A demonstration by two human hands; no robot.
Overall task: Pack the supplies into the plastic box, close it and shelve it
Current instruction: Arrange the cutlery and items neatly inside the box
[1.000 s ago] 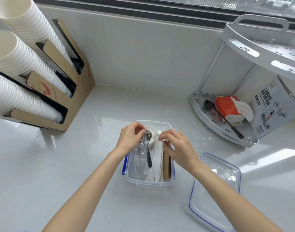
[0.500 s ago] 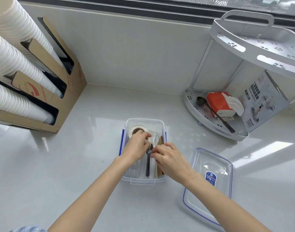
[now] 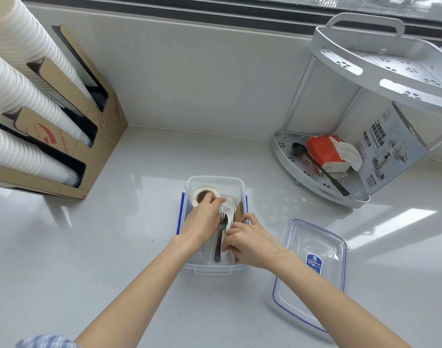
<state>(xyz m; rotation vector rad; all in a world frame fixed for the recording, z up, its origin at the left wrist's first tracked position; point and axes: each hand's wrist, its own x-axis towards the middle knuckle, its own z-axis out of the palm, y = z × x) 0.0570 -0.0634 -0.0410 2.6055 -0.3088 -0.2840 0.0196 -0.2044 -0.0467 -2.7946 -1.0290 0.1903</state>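
A clear plastic box [image 3: 215,178] with blue side clips stands open on the white counter. Inside lie a white tape roll [image 3: 198,195] at the far left, a black plastic fork [image 3: 218,244] in a clear wrapper, white packets and a brown cardboard piece [image 3: 240,209] along the right wall. My left hand [image 3: 201,222] is down in the box, pinching the wrapper by the fork's head. My right hand [image 3: 250,243] reaches in from the right, fingers curled on the wrapper beside the fork's handle. The clear lid [image 3: 312,280] with a blue seal lies upside down to the right of the box.
A white two-tier corner rack [image 3: 340,200] stands at the back right, holding a red tissue pack [image 3: 324,151], a black spoon [image 3: 326,174] and a printed carton [image 3: 390,151]. A cardboard dispenser [image 3: 72,136] with stacks of paper cups fills the left side.
The wrapped fork has come down from above the tape roll into the box. Both hands have followed it down, the right hand sliding toward the near end.
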